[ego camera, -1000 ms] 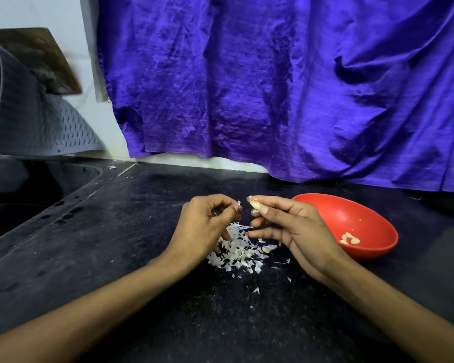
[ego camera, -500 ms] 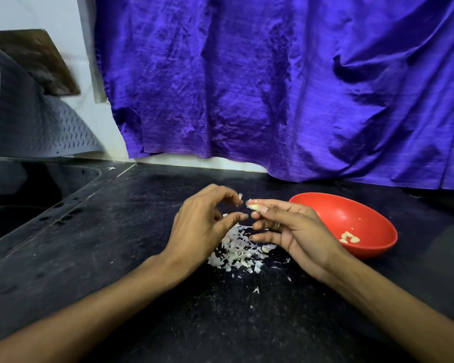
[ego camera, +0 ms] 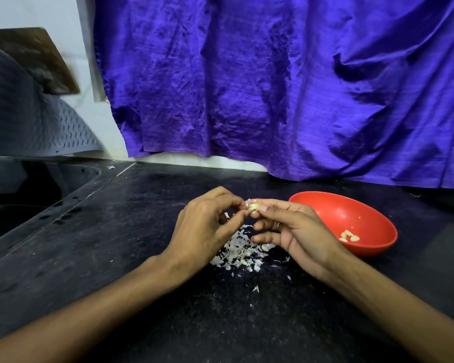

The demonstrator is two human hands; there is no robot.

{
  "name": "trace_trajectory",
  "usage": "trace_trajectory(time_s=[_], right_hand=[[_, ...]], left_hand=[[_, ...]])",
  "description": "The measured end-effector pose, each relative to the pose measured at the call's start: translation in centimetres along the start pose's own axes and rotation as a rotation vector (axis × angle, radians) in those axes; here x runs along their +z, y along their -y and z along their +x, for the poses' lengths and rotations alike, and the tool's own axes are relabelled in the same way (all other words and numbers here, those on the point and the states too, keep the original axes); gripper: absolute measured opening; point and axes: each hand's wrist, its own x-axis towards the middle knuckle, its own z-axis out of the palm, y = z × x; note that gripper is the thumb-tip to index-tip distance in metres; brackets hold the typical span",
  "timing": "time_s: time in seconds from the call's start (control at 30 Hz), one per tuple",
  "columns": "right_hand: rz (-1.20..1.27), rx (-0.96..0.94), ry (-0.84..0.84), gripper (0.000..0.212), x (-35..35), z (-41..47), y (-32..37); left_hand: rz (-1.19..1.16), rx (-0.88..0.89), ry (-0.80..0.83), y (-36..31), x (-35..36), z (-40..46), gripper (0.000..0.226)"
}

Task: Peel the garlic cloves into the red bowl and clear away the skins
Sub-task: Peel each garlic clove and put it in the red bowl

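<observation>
- Garlic clove (ego camera: 254, 207) sits pinched at the meeting point of both hands, held up above the black counter (ego camera: 116, 258); every other thing here lies around that pinch.
- Behind the pinch hangs a purple cloth (ego camera: 273, 87), and far off to its left a grey mat (ego camera: 37, 121) droops over a dark sink (ego camera: 24, 205).
- The left hand (ego camera: 207, 229) closes thumb and forefinger on a shred of skin at the clove's left end, seemingly tugging it off.
- The right hand (ego camera: 296, 231) clamps the clove between thumb and forefinger, the lower fingers curled loose beneath.
- The red bowl (ego camera: 372, 218) stands just to the right of the grip, partly hidden behind the right hand.
- Directly below the grip lies the pile of skins (ego camera: 241, 252), with a few stray flakes scattered nearer to the person.
- In the bowl rest only a few peeled cloves (ego camera: 349, 236), so I'd say peeling is underway but not finished.
- This clove is not yet in the bowl, and the skins are all on the counter; clearing them has not begun. Whether unpeeled cloves hide in the pile I cannot tell.
</observation>
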Motion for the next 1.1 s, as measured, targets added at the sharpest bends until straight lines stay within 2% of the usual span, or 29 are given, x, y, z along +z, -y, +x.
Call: trace_trajectory(time_s=[0.27,0.5,0.63,0.7,0.97,1.03,1.1], right_hand=[[0.045,0.016,-0.039,0.021,-0.03,0.04,0.33],[0.13,0.068,-0.069,0.03,0.21,0.17,0.53],[0.103,0.04,-0.073,0.023,0.26,-0.06,0.45],[0.092,0.026,-0.069,0.023,0.25,-0.15,0.41],[0.06,-0.009,-0.068,0.03,0.13,-0.28,0.53],[0.048,-0.017,-0.064,0.031,0.09,-0.32,0.55],[0.039,-0.025,-0.061,0.032,0.06,-0.32,0.58]], left_hand=[[0.113,-0.114,-0.006,0.26,-0.21,0.32,0.005],[0.185,-0.283,0.137,-0.04,-0.53,0.39,0.034],[0.204,-0.267,0.187,0.02,-0.27,0.26,0.021],[0.194,-0.262,0.174,0.09,-0.15,0.22,0.026],[0.241,-0.274,0.174,-0.18,-0.39,0.36,0.015],[0.194,-0.263,0.161,-0.2,-0.34,0.35,0.026],[0.199,-0.282,0.186,-0.23,-0.5,0.43,0.017]])
